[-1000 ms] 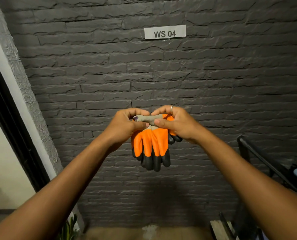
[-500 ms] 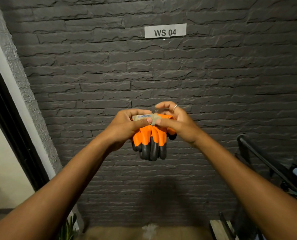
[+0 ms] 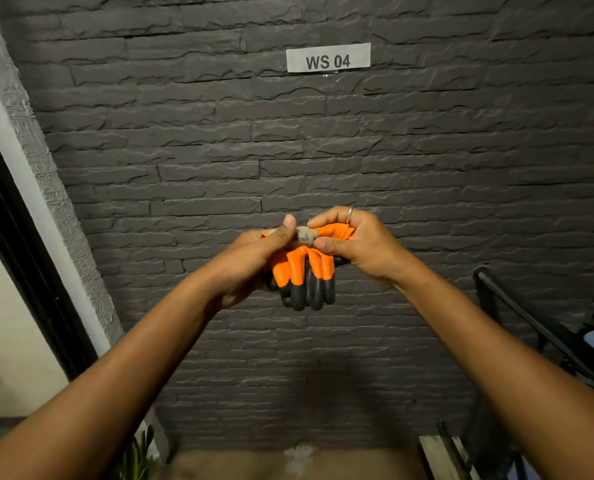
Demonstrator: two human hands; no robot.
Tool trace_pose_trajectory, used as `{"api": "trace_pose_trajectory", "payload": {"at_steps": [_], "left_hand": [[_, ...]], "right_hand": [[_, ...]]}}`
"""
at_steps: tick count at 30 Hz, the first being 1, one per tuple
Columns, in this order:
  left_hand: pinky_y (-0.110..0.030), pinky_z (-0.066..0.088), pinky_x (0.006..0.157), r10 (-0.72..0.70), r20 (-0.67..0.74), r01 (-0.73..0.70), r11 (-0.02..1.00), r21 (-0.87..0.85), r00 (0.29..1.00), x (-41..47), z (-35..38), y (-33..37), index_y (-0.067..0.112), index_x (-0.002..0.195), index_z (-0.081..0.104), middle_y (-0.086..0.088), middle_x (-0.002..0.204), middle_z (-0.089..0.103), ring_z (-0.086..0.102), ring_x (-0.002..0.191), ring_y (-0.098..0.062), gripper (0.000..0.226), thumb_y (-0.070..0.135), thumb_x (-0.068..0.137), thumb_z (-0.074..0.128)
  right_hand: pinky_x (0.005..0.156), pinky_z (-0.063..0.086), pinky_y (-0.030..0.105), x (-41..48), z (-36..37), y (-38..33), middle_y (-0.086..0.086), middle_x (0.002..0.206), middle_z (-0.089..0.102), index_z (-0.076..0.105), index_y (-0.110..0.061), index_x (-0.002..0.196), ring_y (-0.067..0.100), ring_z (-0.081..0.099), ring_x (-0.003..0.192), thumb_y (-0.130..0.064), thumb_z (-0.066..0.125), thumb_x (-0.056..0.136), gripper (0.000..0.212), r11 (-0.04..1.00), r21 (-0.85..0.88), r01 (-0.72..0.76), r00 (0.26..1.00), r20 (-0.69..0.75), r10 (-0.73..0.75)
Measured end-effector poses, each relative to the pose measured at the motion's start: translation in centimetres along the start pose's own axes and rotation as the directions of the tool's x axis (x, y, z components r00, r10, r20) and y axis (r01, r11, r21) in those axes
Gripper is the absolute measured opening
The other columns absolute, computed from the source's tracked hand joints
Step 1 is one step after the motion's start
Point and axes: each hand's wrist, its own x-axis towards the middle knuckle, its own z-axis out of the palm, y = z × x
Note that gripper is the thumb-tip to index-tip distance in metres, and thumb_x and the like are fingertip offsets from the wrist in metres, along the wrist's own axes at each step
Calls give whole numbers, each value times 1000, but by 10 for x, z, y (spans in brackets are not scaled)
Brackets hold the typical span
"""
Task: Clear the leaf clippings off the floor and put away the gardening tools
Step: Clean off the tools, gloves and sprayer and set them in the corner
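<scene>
Head: brick wall (image 3: 184, 140) behind gloves (image 3: 310, 271).

sign (image 3: 328, 57) | reads "WS 04" | on dark brick wall (image 3: 184, 133)

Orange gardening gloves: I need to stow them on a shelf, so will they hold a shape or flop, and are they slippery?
Probably floppy: the gloves bunch up between the left hand and right hand, dark tips hanging down. Likely light, since pinches at the cuff carry them. The coated surface probably grips rather than slides.
</scene>
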Motion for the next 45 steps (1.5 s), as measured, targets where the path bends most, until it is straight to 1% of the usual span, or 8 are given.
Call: {"api": "trace_pose_trajectory", "payload": {"at_steps": [3, 10, 15, 20, 25, 33, 40, 45], "left_hand": [[-30, 38, 60, -31, 62, 34, 998, -44, 998, 0, 1, 2, 0, 116, 69, -24, 80, 50, 46, 62, -22, 81, 75, 88, 53], [-21, 36, 48, -7, 53, 10, 999, -50, 999, -1, 0, 10, 10, 116, 73, -6, 75, 64, 51, 55, -11, 23, 14, 97, 61], [-24, 47, 58, 25, -93, -27, 999, -19, 995, -1, 0, 11, 21, 114, 73, -3, 88, 74, 60, 65, -13, 37, -2, 85, 74], [-24, 53, 55, 138, -119, -133, 990, 51, 983, -3, -1, 5, 23, 107, 74, -3, 95, 74, 66, 66, -11, 38, -5, 81, 78], [-29, 57, 57, 114, -110, -111, 993, 38, 987, -8, 4, 8, 15, 115, 67, -11, 103, 70, 67, 70, -19, 33, -2, 87, 73], [-24, 50, 58, -92, 293, 65, 993, 99, 952, -13, 3, 10, -20, 120, 58, -44, 103, 61, 66, 70, -23, 72, 50, 104, 47], [-29, 49, 58, -108, 242, 45, 967, 250, 964, -15, 2, 1, 2, 107, 75, -18, 84, 70, 61, 67, -22, 24, 23, 98, 68], [-18, 43, 48, -151, 240, 53, 928, 370, 959, -17, 3, -2, 5, 103, 74, -8, 77, 71, 59, 63, -17, 21, 24, 96, 70]], "right_hand": [[84, 61, 34, 0, -2, -1, 2, 102, 75, 70, -16, 101, 16, 72, 95, 10, 70, 85, 30, 997, -47, 60, 998, 12, -60], [88, 54, 28, -4, 4, 4, 0, 114, 64, 71, -19, 85, 10, 65, 104, 3, 74, 76, 24, 969, -144, 200, 980, 30, -198], [87, 54, 35, -1, 4, 8, 5, 122, 59, 60, -26, 118, 16, 62, 102, -32, 71, 81, 38, 987, 137, -77, 997, 11, 77], [68, 54, 33, -5, 0, 4, -2, 104, 66, 63, -27, 119, 16, 66, 85, -26, 67, 93, 26, 976, 103, -190, 976, 126, 176], [83, 54, 34, -2, -1, 5, -16, 96, 69, 69, -29, 110, 7, 64, 91, -14, 71, 92, 23, 996, -75, -44, 998, 52, 48], [89, 49, 19, -9, 19, 1, -8, 104, 65, 61, -23, 109, 1, 62, 98, 3, 61, 95, 29, 965, -210, 154, 980, 158, -122], [75, 46, 30, -15, 11, 1, 6, 109, 55, 48, -30, 120, 13, 51, 87, -46, 39, 103, 25, 953, -298, -46, 981, 165, 99], [80, 46, 26, -4, 6, 4, -9, 95, 59, 62, -27, 104, 1, 56, 86, -22, 58, 102, 7, 903, -420, 95, 973, 229, 5]]}}
